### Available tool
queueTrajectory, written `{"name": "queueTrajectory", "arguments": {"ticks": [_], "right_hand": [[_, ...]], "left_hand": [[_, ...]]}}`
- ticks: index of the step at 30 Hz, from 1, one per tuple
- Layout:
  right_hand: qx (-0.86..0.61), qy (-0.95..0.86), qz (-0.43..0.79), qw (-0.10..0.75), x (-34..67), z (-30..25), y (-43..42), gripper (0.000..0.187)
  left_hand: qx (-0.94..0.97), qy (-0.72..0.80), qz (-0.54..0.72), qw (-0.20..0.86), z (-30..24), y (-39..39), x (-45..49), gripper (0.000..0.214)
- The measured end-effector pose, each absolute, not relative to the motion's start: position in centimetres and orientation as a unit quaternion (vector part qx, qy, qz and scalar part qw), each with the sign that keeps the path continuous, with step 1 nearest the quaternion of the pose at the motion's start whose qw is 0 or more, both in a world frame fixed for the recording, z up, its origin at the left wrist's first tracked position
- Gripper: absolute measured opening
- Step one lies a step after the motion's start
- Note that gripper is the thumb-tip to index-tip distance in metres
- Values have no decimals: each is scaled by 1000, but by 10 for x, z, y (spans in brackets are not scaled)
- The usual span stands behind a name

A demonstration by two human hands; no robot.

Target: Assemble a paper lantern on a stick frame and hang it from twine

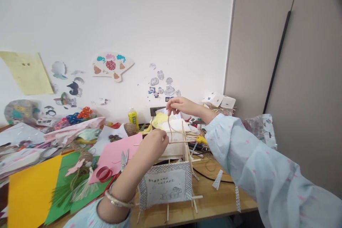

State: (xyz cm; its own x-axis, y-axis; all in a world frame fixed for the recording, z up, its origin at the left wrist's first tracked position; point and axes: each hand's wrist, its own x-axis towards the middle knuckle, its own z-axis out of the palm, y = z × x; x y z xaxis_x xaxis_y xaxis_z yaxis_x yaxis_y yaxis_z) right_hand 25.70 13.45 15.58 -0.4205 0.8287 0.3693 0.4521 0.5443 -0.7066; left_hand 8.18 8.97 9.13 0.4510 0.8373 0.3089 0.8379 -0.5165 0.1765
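Note:
A frame of thin wooden sticks stands on the desk, with paper panels on its sides. Its front panel bears handwriting, a small drawing and a patterned border. My left hand is closed at the upper part of the frame, around a crosswise stick; its fingertips are partly hidden. Above and to the right, my right hand pinches a strand of brown twine between thumb and fingers. The twine hangs down towards the stick beside my left hand.
Scissors and a red tape roll lie on coloured paper at left, near a green tassel. Behind the frame are a yellow bottle, a twine ball and a yellow glue gun. Patterned paper strips lie at right.

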Motion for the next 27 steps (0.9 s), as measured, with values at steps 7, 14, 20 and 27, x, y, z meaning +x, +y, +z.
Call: {"name": "queueTrajectory", "arguments": {"ticks": [7, 14, 20, 27], "right_hand": [[-365, -835, 207, 357, 236, 163, 118, 22], [-442, -828, 21, 345, 244, 157, 135, 26], [-478, -809, -27, 342, 244, 139, 130, 40], [-453, -849, 201, 186, 243, 108, 136, 12]], "left_hand": [[-845, -454, -217, -182, 89, 103, 87, 30], [-833, -453, -246, -199, 92, 102, 77, 33], [-832, -460, -267, -159, 91, 102, 75, 34], [-837, -452, -270, -149, 89, 102, 72, 35]]}}
